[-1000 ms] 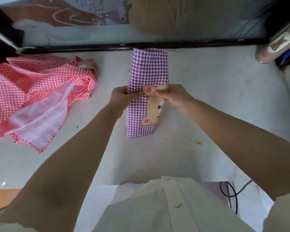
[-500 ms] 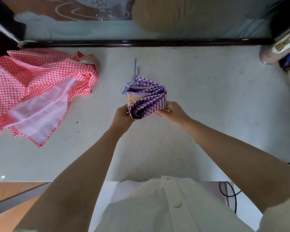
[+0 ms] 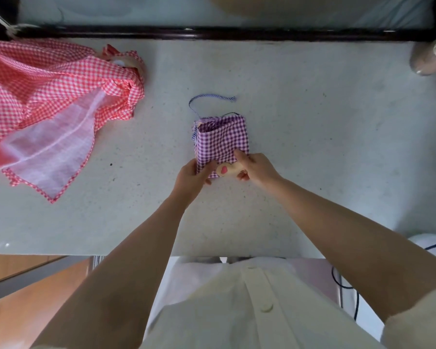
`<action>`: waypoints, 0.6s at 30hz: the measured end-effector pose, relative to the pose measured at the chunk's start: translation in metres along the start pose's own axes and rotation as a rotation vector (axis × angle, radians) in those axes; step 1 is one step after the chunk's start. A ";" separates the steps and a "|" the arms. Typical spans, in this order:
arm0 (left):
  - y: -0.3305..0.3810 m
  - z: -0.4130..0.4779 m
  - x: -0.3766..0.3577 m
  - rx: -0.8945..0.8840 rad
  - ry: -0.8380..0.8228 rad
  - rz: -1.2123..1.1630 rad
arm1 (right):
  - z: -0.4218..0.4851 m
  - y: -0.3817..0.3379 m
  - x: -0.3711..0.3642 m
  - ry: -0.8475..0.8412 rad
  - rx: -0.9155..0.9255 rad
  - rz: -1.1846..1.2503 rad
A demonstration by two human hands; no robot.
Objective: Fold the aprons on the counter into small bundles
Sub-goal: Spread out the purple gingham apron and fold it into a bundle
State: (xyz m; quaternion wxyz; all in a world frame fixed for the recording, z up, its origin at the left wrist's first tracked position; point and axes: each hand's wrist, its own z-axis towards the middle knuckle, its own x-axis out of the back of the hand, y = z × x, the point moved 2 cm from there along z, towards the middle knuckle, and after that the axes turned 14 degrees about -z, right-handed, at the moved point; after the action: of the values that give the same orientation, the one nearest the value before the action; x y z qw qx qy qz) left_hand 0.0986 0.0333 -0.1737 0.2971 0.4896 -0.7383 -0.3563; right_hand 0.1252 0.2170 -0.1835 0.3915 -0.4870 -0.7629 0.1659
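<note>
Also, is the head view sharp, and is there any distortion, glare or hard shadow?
Head view: the checks of the purple apron and red apron read clearly, so little blur; the forearms look stretched toward the bottom edge, a wide-angle effect; the upper corners are dark; the light on the counter is soft, without hard shadows; one small glint near its front left edge.

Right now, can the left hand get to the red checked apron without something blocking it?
Probably yes, once it lets go. The left hand grips the purple bundle; the red apron lies unfolded to its left, with only bare counter between them.
</note>
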 end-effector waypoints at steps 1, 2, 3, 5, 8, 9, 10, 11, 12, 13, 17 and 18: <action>0.001 0.001 0.000 0.014 0.008 -0.001 | 0.002 0.001 -0.001 0.004 0.000 0.000; 0.002 0.001 -0.001 0.032 0.016 -0.003 | 0.002 0.001 -0.001 0.006 -0.002 -0.010; 0.004 0.002 -0.001 0.059 0.021 -0.005 | 0.003 0.002 -0.002 0.010 -0.010 -0.027; 0.008 0.004 0.001 0.104 0.018 -0.003 | 0.005 0.002 -0.003 0.023 -0.026 -0.096; 0.009 0.009 0.004 0.125 0.037 0.030 | 0.009 0.000 -0.006 0.071 -0.032 -0.198; 0.008 0.009 0.004 0.134 0.053 0.036 | 0.010 0.000 -0.007 0.092 -0.029 -0.197; 0.007 0.011 0.003 0.142 0.072 0.036 | 0.011 -0.001 -0.006 0.105 -0.024 -0.191; 0.007 0.011 0.003 0.150 0.084 0.036 | 0.013 -0.002 -0.006 0.107 -0.014 -0.203; 0.006 0.010 0.002 0.152 0.086 0.035 | 0.014 -0.003 -0.006 0.105 -0.002 -0.243; 0.006 0.009 0.002 0.157 0.087 0.031 | 0.016 -0.003 -0.006 0.099 0.007 -0.289; 0.008 0.008 0.000 0.151 0.199 0.144 | 0.024 -0.003 -0.009 0.123 -0.020 -0.393; 0.009 0.006 -0.001 0.092 0.286 0.245 | 0.024 -0.003 -0.010 0.134 -0.033 -0.400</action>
State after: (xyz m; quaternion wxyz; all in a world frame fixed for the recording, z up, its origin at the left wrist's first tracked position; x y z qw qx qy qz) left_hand 0.0899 0.0377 -0.1696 0.4176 0.4547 -0.7581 -0.2101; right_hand 0.1075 0.2097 -0.2015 0.4585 -0.3421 -0.8193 0.0393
